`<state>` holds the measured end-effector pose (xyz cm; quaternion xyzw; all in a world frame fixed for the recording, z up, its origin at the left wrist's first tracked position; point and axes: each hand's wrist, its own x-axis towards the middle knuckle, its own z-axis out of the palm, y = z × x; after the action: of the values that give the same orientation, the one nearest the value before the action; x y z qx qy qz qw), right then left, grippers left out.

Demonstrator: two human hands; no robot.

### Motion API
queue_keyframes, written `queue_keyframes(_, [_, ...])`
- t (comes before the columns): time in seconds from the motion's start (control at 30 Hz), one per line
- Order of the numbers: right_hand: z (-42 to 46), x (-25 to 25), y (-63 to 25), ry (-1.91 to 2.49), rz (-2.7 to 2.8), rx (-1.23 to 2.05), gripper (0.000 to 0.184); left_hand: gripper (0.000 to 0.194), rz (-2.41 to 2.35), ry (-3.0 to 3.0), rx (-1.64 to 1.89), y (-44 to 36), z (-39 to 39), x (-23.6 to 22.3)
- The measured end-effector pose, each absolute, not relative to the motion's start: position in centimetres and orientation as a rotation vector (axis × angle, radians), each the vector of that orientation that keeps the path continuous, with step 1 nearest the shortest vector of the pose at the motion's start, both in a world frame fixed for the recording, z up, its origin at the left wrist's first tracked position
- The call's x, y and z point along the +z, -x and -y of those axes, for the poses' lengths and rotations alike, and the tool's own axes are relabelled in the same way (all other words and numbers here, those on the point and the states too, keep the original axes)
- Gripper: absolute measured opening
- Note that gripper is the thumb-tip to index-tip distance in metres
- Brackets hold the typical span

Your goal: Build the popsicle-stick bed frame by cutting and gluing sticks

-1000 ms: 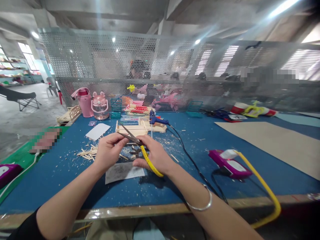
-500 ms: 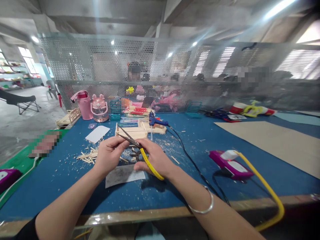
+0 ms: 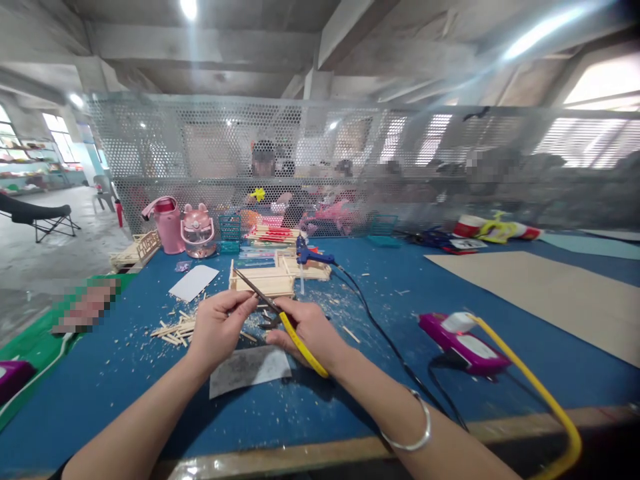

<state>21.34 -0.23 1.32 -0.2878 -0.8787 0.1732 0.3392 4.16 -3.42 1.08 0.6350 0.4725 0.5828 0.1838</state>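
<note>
My right hand (image 3: 313, 333) grips scissors (image 3: 301, 347) with a yellow handle. Their dark blades point up and to the left, nearly together, across the fingertips of my left hand (image 3: 220, 327). That hand is closed in a pinch beside the blades, and whatever sits between its fingers is too small to make out. Just beyond the blades stands a small frame of pale wooden sticks (image 3: 273, 283). Cut wooden sticks (image 3: 175, 329) lie in a loose heap left of my left hand. Under both hands is a grey sheet (image 3: 245, 373).
A blue glue gun (image 3: 315, 257) stands behind the hands, its black cord running right. At right are a purple power strip (image 3: 465, 343) with a yellow cable and a brown board (image 3: 540, 293). Pink bottles (image 3: 169, 227) stand at back left, before a perforated screen (image 3: 210, 147).
The scissor blades have come closer together. Both hands keep nearly the same place over the table, while the whole view has tilted slightly upward.
</note>
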Motion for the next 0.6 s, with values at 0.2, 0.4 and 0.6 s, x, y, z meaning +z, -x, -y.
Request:
queue_keyframes(0.2, [0.1, 1.4, -21.2, 0.692, 2.283, 0.557, 0.072, 0.025, -1.246, -1.647, 1.575, -4.4, 3.5, 1.6])
queue_keyframes(0.4, [-0.3, 1.9, -22.1, 0.796, 2.36, 0.423, 0.074, 0.021, -1.301, -1.806, 1.523, -3.9, 3.3, 1.2])
queue_keyframes(0.6, [-0.3, 2.1, -22.4, 0.763, 2.377, 0.411, 0.073, 0.02, -1.249, -1.916, 1.508, -3.7, 3.1, 1.1])
